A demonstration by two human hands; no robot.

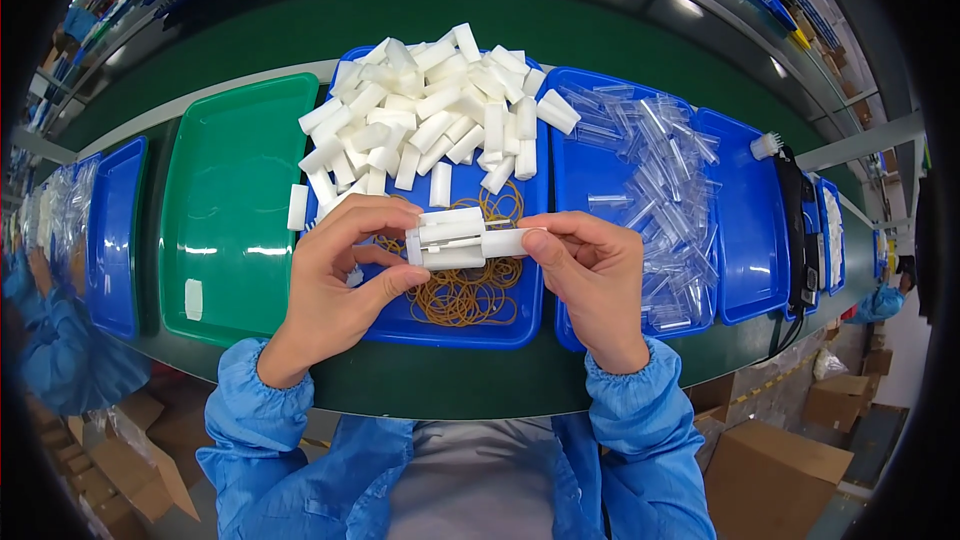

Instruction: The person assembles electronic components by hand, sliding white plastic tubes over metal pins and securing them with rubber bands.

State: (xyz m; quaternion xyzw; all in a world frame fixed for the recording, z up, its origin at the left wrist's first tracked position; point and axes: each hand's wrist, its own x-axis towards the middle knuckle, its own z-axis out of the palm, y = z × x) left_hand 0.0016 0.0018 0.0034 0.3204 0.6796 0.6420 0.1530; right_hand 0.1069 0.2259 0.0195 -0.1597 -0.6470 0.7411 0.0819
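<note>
Over the middle blue tray (530,325), my left hand (335,285) grips a white bundle (450,258) of long block-like pieces by its left end, between thumb and fingers. My right hand (600,275) pinches a single white foam-like block (503,243) whose left end meets the bundle's right side. Whether that block sits inside or just against the bundle, I cannot make out. Beneath the hands lies a tangle of tan rubber bands (460,302). Behind them, a heap of loose white blocks (430,115) fills the far part of the tray.
A shiny green tray (235,200) stands to the left. On the right, one blue tray (572,155) holds clear plastic tubes (660,190); another blue tray (745,270) is beside a black strip-like object (802,240). Another person's blue sleeve (65,350) shows far left. Cardboard boxes (775,480) stand below.
</note>
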